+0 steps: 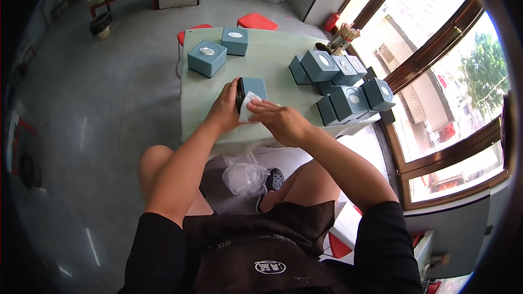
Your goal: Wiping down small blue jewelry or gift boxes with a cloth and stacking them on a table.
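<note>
Near the table's front edge, my left hand [222, 108] grips a blue-grey tissue box [256, 85] tipped on its side, its dark face turned left. In my right hand [284, 122] is a folded white tissue or cloth [246, 110], pressed against the near part of that box. Two similar tissue boxes, one [207, 63] nearer and one [235, 45] farther, rest on the table's far left with white showing in their oval openings. Piled in two groups on the right are several more tissue boxes [320, 67], with the nearer group [347, 102] by the window side.
The pale green table [282, 57] carries a holder of chopsticks [340, 43] at its far right corner. Red stools [257, 21] stand beyond it. A clear plastic bag [244, 177] lies below, between my legs. Wood-framed windows [429, 61] line the right; a fire extinguisher [331, 21] stands farther back.
</note>
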The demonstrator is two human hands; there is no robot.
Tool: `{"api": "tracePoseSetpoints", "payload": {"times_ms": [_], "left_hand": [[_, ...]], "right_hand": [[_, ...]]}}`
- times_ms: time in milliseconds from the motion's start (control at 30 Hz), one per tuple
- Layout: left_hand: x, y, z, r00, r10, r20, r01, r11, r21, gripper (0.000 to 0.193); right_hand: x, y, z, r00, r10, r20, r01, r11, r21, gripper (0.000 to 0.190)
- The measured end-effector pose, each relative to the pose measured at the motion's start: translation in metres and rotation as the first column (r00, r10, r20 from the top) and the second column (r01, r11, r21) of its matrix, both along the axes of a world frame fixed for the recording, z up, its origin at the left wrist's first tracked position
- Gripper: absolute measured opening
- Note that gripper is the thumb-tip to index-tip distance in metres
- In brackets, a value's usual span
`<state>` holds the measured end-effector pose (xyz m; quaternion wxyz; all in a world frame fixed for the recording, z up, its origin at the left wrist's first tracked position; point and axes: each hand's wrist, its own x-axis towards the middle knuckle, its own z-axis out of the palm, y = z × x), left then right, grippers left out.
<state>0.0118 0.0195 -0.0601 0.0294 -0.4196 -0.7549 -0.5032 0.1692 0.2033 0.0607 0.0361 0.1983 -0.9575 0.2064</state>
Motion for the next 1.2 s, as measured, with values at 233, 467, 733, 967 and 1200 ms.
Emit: {"api": "tracePoseSetpoints", "payload": {"times_ms": [233,467,733,967,1200], "left_hand": [[0.014,-0.01,0.05,0.811,-0.192,0.553,0.091,0.975,0.205,0.118],[0.034,-0.013,0.048,0.386,-0.243,0.89,-0.155,0.934,0.322,0.096],[0.008,-0.047,0.064,0.252,-0.55,0.796,-0.255,0.756,0.603,0.097],[0.014,-0.05,0.074,0.29,-0.604,0.743,-0.209,0.717,0.665,0.083],[-0.017,0.006,0.02,0.822,-0.078,0.565,-0.133,0.937,0.323,0.111]], "right_hand": [[0.066,0.039,0.006,0.906,-0.423,0.011,0.411,0.871,-0.268,0.029],[0.01,-0.021,0.006,0.833,-0.409,-0.373,0.314,0.904,-0.29,0.039],[0.049,-0.057,-0.037,0.998,0.032,-0.059,-0.039,0.993,-0.108,0.041],[0.023,0.011,-0.058,0.854,-0.497,0.156,0.447,0.545,-0.71,0.029],[0.015,0.037,-0.093,0.835,-0.484,0.262,0.233,-0.121,-0.965,0.032]]}}
